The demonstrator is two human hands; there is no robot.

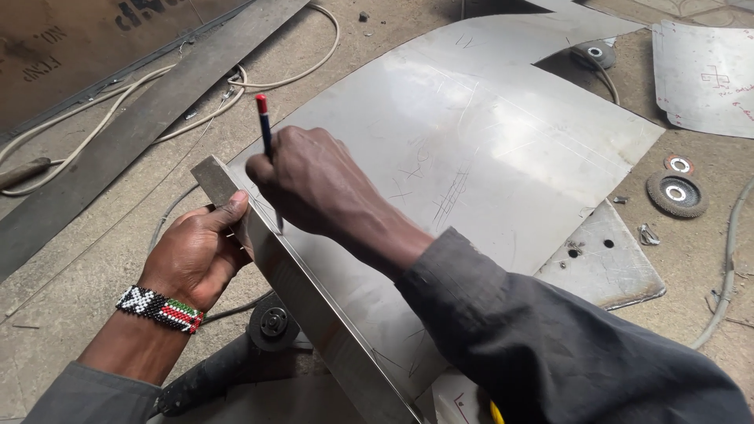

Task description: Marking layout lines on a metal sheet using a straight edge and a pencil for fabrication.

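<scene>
A large shiny steel sheet point(487, 133) lies on the floor, marked with scratched lines. Along its left edge lies a long flat metal straightedge point(314, 314). My left hand point(196, 251), wearing a beaded bracelet, presses the straightedge's far end down with the thumb on top. My right hand point(310, 180) grips a blue pen with a red cap point(265, 129), tip touching the sheet right beside the straightedge.
An angle grinder point(259, 338) lies under the sheet's near-left edge. Two grinding discs point(675, 192) sit on the floor at right. White cables point(102, 118) run beside a long dark metal bar point(149, 118) at left. More steel pieces point(703, 74) lie at far right.
</scene>
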